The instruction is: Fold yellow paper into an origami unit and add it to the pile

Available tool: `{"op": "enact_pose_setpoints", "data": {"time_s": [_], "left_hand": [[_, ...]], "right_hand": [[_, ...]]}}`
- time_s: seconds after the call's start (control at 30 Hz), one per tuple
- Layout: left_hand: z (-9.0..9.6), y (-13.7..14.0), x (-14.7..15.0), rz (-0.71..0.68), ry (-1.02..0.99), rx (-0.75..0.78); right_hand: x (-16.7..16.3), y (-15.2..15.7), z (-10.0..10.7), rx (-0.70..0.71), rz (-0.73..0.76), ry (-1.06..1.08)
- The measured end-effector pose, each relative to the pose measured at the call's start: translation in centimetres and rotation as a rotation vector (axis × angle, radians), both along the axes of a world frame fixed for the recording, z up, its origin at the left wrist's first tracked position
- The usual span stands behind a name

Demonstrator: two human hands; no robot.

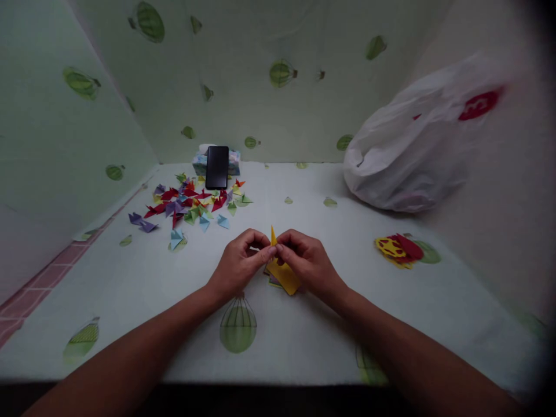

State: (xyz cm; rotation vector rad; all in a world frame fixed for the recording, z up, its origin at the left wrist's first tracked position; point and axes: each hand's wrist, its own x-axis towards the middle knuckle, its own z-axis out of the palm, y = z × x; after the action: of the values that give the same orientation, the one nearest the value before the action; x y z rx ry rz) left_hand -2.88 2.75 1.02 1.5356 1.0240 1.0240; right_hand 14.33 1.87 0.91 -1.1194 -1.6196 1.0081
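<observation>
Between my fingertips stands a narrow pointed piece of folded yellow paper (273, 235), its tip upward. My left hand (243, 259) pinches it from the left with thumb and fingers. From the right, my right hand (304, 259) grips the same piece, and the two thumbs nearly meet. The lower part of the folded piece is hidden by the fingers. Just below the hands lies a small stack of paper sheets (285, 279), yellow on top with other colours showing at its left edge.
At the back left is a pile of small folded paper shapes (189, 202) in several colours. A black phone (217, 168) leans on a tissue box (234, 161). Red and yellow paper cut-outs (398, 250) lie at right, near a white plastic bag (403, 156) against the wall.
</observation>
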Motion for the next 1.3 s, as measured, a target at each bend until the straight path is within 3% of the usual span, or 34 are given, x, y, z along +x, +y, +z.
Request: {"op": "enact_pose_setpoints", "data": {"time_s": [0.47,0.83,1.03,1.17,1.3], "left_hand": [[-0.29,-0.51,0.2,0.102,0.042,0.103],[0.22,-0.49,0.2,0.064,-0.183,-0.029],[0.18,-0.38,0.15,0.046,-0.241,-0.066],[0.33,-0.44,0.3,0.098,-0.208,-0.023],[0.25,-0.7,0.39,0.173,-0.144,0.103]], "right_hand": [[-0.42,-0.17,-0.38,-0.001,-0.02,0.044],[-0.64,-0.52,-0.47,-0.128,0.058,0.357],[-0.42,-0.56,-0.35,-0.04,0.051,0.246],[-0.43,-0.64,-0.4,0.042,0.048,0.153],[-0.54,-0.66,-0.23,-0.081,0.065,0.305]]}}
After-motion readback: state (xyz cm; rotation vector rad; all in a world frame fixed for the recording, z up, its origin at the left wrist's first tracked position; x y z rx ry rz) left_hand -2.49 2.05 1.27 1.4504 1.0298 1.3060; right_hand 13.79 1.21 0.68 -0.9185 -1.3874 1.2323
